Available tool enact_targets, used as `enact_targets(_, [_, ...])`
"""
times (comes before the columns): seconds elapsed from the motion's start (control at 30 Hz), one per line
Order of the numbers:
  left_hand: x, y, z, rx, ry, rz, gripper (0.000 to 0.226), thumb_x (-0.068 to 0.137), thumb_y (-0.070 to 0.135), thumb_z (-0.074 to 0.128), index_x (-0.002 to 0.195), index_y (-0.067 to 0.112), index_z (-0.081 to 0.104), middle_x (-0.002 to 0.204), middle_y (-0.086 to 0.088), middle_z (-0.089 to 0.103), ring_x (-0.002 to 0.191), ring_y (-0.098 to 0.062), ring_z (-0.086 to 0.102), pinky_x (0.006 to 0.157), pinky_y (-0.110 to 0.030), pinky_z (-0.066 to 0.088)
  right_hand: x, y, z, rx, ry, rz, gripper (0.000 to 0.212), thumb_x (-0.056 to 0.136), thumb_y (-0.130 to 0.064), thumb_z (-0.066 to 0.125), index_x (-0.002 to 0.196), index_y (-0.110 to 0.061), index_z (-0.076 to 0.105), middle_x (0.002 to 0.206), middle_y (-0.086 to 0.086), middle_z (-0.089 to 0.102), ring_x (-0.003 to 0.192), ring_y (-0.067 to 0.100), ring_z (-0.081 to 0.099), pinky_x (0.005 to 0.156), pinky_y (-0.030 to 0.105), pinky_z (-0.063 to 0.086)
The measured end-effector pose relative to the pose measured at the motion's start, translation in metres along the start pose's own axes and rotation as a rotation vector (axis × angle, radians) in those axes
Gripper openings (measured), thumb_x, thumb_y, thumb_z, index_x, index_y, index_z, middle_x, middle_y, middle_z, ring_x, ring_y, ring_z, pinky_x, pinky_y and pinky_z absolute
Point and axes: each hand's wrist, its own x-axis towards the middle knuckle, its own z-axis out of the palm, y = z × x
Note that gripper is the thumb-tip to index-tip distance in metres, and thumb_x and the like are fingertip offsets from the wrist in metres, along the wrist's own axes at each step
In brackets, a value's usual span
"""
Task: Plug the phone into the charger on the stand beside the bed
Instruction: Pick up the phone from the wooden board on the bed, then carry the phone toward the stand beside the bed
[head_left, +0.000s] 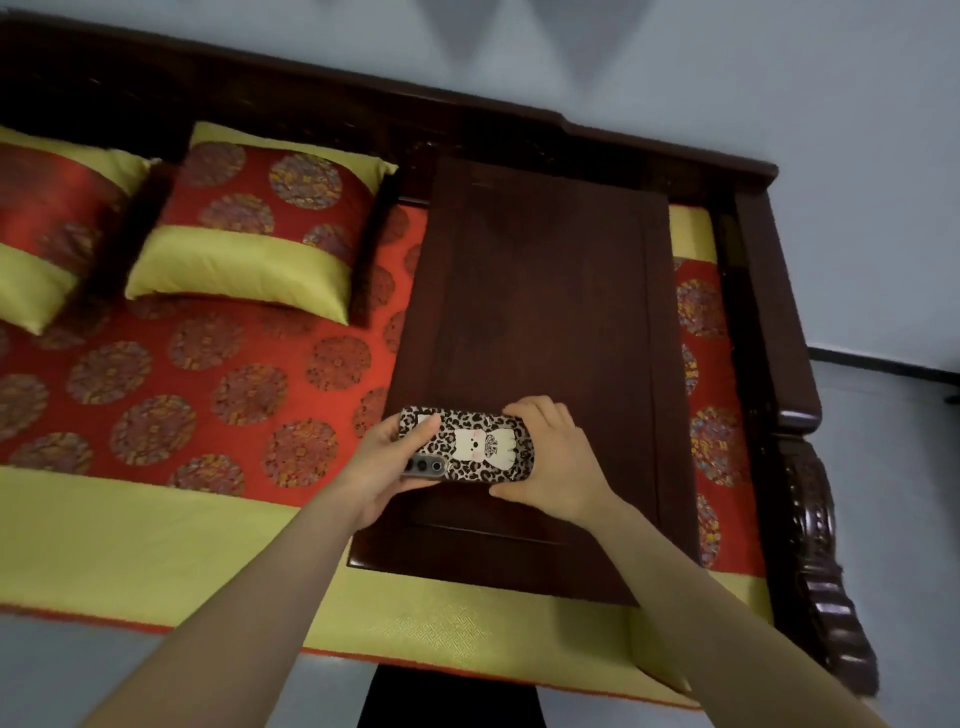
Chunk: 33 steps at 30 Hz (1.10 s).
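Observation:
A phone (467, 446) in a leopard-print case with a white cat picture lies sideways, back up, between both hands. My left hand (382, 467) grips its left end, where the camera lenses sit. My right hand (553, 462) grips its right end, thumb under the lower edge. The phone is held over the near part of a dark wooden low table (545, 291) standing on the bed. No charger or cable shows in view.
The bed has a red and yellow-green patterned cover (156, 389). Two matching pillows (260, 223) lean at the back left. A dark carved wooden frame (800, 415) runs along the back and right side. Grey floor lies to the right and below.

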Motion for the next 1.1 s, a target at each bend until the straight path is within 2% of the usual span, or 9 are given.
enact_targets(0.13, [-0.053, 0.012, -0.052, -0.088, 0.161, 0.108, 0.033, 0.082, 0.031, 0.067, 0.108, 0.010, 0.065, 0.103, -0.013, 0.074, 0.086, -0.026, 0.071, 0.062, -0.032, 0.059, 0.029, -0.066, -0.002, -0.051, -0.108, -0.250, 0.090, 0.052, -0.046, 0.078, 0.131, -0.028, 0.039, 0.121, -0.007, 0.045, 0.108, 0.014, 0.039, 0.089, 0.044, 0.044])
enact_targets(0.3, [-0.136, 0.004, -0.150, -0.217, 0.357, 0.230, 0.031, 0.083, 0.033, 0.066, 0.105, 0.010, 0.065, 0.103, -0.017, 0.072, 0.084, -0.030, 0.070, 0.074, -0.041, 0.059, 0.044, -0.192, 0.023, -0.088, -0.227, -0.597, 0.084, 0.054, -0.048, 0.073, 0.130, -0.026, 0.043, 0.115, -0.004, 0.046, 0.106, 0.016, 0.040, 0.088, 0.040, 0.043])
enact_targets(0.37, [-0.167, -0.006, -0.188, -0.316, 0.418, 0.258, 0.027, 0.085, 0.033, 0.064, 0.101, 0.012, 0.064, 0.100, -0.016, 0.067, 0.079, -0.029, 0.068, 0.071, -0.042, 0.058, 0.041, -0.240, 0.039, -0.100, -0.287, -0.693, 0.080, 0.056, -0.045, 0.071, 0.128, -0.024, 0.044, 0.117, -0.003, 0.048, 0.109, 0.018, 0.043, 0.089, 0.042, 0.043])
enact_targets(0.43, [-0.204, -0.024, -0.231, -0.416, 0.476, 0.280, 0.029, 0.087, 0.037, 0.059, 0.105, 0.014, 0.061, 0.101, -0.012, 0.063, 0.082, -0.028, 0.066, 0.070, -0.041, 0.057, 0.034, -0.293, 0.063, -0.110, -0.341, -0.798, 0.079, 0.057, -0.037, 0.074, 0.129, -0.021, 0.044, 0.118, -0.001, 0.049, 0.110, 0.019, 0.044, 0.089, 0.041, 0.044])
enact_targets(0.57, [-0.273, -0.058, -0.296, -0.550, 0.517, 0.291, 0.038, 0.086, 0.046, 0.053, 0.117, 0.023, 0.057, 0.104, -0.008, 0.065, 0.083, -0.021, 0.069, 0.065, -0.037, 0.057, 0.013, -0.380, 0.112, -0.140, -0.439, -0.925, 0.084, 0.056, -0.033, 0.075, 0.133, -0.021, 0.043, 0.119, -0.001, 0.048, 0.110, 0.016, 0.043, 0.086, 0.038, 0.046])
enact_targets(0.73, [-0.365, -0.111, -0.393, -0.653, 0.578, 0.337, 0.042, 0.091, 0.049, 0.044, 0.122, 0.024, 0.057, 0.119, -0.009, 0.068, 0.096, -0.025, 0.069, 0.070, -0.039, 0.058, -0.029, -0.495, 0.192, -0.122, -0.552, -1.035, 0.086, 0.058, -0.034, 0.078, 0.135, -0.025, 0.041, 0.118, -0.006, 0.047, 0.109, 0.009, 0.043, 0.088, 0.032, 0.044])
enact_targets(0.9, [-0.420, -0.151, -0.478, -0.796, 0.668, 0.375, 0.043, 0.092, 0.052, 0.040, 0.116, 0.024, 0.061, 0.109, -0.006, 0.072, 0.091, -0.025, 0.071, 0.067, -0.040, 0.058, -0.056, -0.592, 0.258, -0.160, -0.631, -1.144, 0.085, 0.056, -0.036, 0.075, 0.133, -0.034, 0.039, 0.112, -0.005, 0.046, 0.106, 0.013, 0.045, 0.083, 0.041, 0.047])
enact_targets(0.97, [-0.428, -0.161, -0.512, -0.866, 0.676, 0.379, 0.044, 0.091, 0.053, 0.041, 0.117, 0.024, 0.061, 0.104, -0.004, 0.074, 0.089, -0.025, 0.071, 0.067, -0.041, 0.058, -0.056, -0.627, 0.280, -0.185, -0.661, -1.170, 0.085, 0.056, -0.036, 0.075, 0.133, -0.034, 0.040, 0.112, -0.004, 0.046, 0.105, 0.015, 0.045, 0.083, 0.042, 0.047])
enact_targets(1.1, [-0.435, -0.167, -0.581, -0.936, 0.684, 0.409, 0.044, 0.092, 0.051, 0.041, 0.117, 0.021, 0.062, 0.107, -0.009, 0.073, 0.091, -0.028, 0.070, 0.067, -0.043, 0.058, -0.039, -0.695, 0.318, -0.215, -0.696, -1.223, 0.085, 0.057, -0.034, 0.078, 0.134, -0.028, 0.042, 0.114, -0.003, 0.047, 0.107, 0.014, 0.045, 0.086, 0.039, 0.046])
